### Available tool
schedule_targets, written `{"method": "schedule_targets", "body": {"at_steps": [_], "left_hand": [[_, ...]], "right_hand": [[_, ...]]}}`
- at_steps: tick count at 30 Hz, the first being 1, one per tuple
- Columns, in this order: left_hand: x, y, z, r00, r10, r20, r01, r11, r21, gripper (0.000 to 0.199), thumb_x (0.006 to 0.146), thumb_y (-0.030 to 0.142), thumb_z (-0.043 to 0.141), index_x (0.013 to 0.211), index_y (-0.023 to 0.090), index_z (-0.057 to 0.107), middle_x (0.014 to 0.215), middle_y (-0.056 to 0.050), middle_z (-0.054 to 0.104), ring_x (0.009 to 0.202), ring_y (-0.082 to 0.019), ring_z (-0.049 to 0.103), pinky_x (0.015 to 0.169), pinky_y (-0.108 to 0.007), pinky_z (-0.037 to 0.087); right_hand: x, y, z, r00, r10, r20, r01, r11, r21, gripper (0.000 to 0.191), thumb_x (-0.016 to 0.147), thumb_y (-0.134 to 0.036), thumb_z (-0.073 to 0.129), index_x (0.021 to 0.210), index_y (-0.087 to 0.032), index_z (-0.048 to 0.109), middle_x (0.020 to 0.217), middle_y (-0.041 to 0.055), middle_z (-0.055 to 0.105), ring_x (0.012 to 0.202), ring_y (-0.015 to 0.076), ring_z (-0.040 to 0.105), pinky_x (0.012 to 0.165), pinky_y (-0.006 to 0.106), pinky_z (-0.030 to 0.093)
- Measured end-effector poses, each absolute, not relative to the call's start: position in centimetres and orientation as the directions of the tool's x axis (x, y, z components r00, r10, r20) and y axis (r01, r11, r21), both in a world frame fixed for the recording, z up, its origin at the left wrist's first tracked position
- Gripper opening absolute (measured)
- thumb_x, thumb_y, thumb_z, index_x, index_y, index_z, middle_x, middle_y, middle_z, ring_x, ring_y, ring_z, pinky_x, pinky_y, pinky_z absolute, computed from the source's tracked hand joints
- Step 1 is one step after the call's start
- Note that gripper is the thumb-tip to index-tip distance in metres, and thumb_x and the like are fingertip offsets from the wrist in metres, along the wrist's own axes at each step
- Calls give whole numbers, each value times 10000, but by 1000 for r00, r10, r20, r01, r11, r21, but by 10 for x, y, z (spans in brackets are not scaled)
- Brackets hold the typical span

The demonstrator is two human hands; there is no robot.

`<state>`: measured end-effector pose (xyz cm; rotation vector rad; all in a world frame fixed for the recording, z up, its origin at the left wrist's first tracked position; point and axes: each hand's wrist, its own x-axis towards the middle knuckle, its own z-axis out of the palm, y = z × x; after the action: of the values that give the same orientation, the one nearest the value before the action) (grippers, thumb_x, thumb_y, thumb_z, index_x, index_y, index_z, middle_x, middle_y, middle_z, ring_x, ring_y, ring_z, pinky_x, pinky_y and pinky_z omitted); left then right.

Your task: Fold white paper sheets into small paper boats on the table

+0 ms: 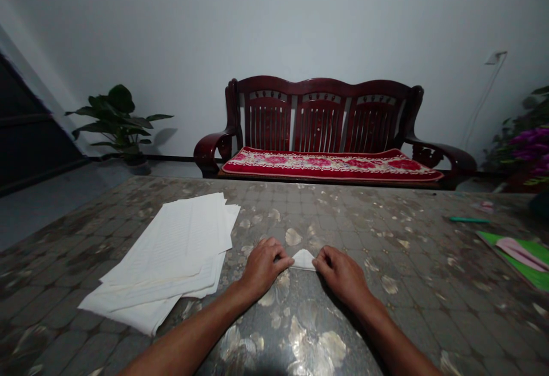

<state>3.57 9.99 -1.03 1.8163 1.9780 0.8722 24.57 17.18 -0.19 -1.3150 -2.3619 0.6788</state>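
Note:
A small piece of folded white paper point(303, 259), shaped like a low triangle with its peak pointing away from me, is between my two hands at the middle of the table. My left hand point(266, 264) pinches its left corner between thumb and curled fingers. At the right corner, my right hand point(341, 273) grips the paper in the same way. Parts of both corners are hidden under the fingertips. Left of my left hand lies a loose stack of white paper sheets point(167, 244) with faint lines on them.
The table point(369, 330) has a grey flowered cover. At its right side lie a teal pen point(469, 220), a green sheet point(532, 276) and a pink strip point(520, 254). Beyond the far edge stands a dark red wooden bench point(321, 87), with a potted plant point(120, 116) to its left.

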Motion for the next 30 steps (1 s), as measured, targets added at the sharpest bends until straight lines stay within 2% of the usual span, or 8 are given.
{"method": "schedule_targets", "body": {"at_steps": [5,13,30], "left_hand": [[36,100,-8,-136,980,146,804,23,594,170,836,310,681,715,191,674,866,-32,637,920,-221,569,796,-309,378],[35,100,-10,-112,975,192,793,-29,609,137,818,271,677,703,199,657,907,-16,641,930,-207,573,826,-312,388],[37,101,-11,-94,975,200,816,-39,576,116,821,241,636,713,200,634,959,-29,613,968,-218,539,866,-342,395]], "right_hand": [[244,170,-2,-528,845,89,707,495,-505,196,941,-306,487,783,-219,563,835,18,664,814,194,579,668,265,314],[242,168,-3,-542,837,76,740,519,-429,180,960,-270,471,824,-207,570,883,25,656,863,191,570,725,271,318],[239,166,1,-564,821,84,767,559,-315,168,967,-258,478,858,-208,595,901,25,669,865,189,583,722,279,308]]}}
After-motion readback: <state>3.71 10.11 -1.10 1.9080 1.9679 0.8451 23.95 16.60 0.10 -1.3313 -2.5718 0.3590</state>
